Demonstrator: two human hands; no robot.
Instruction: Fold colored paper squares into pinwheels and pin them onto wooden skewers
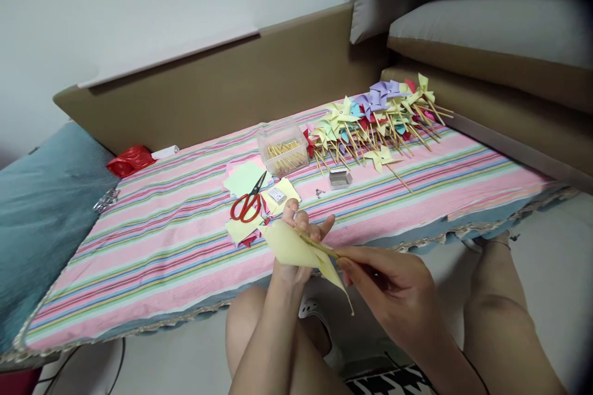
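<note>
A pale yellow paper pinwheel is held in front of me, tilted, one blade hanging toward my right hand. My left hand is behind the paper, holding it, with several fingertips showing above; the paper hides much of the palm. My right hand is closed, pinching the thin wooden stick between thumb and index finger, near the paper. Just beyond my left hand lie red-handled scissors on a pile of coloured paper sheets.
A clear plastic box of wooden sticks stands on the striped cloth. Many pinwheels are heaped at the right rear, with a single yellow pinwheel in front. A small open box sits near tiny metal pieces.
</note>
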